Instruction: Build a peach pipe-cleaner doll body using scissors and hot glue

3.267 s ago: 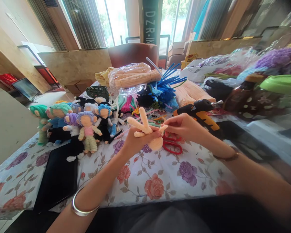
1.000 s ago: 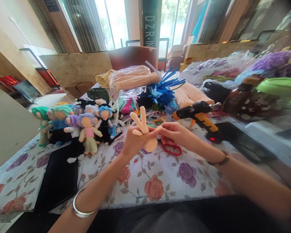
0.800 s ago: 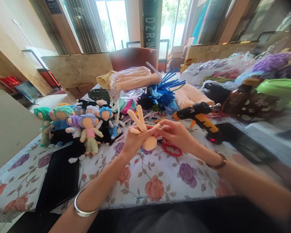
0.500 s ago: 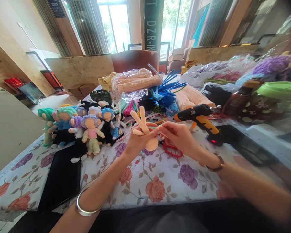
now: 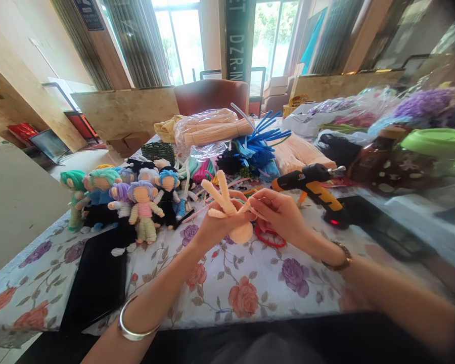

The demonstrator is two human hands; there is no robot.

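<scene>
"Gripping what, left hand (image 5: 215, 225)?"
"Peach figure (image 5: 227, 206), above the table (image 5: 258, 265); right hand (image 5: 280, 211) pinches its end"
"Containers?"
"Far, clear bag (image 5: 179, 132) holding peach stems (image 5: 216, 134); right, green-lidded jar (image 5: 415, 164), contents blurred"

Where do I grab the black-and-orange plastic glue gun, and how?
Probably best by the orange-and-black handle of the black-and-orange plastic glue gun, coming from your right: it slopes down and right, away from the orange-tipped end pointing left. A red light glows at its foot, so that tip might be hot.
</scene>
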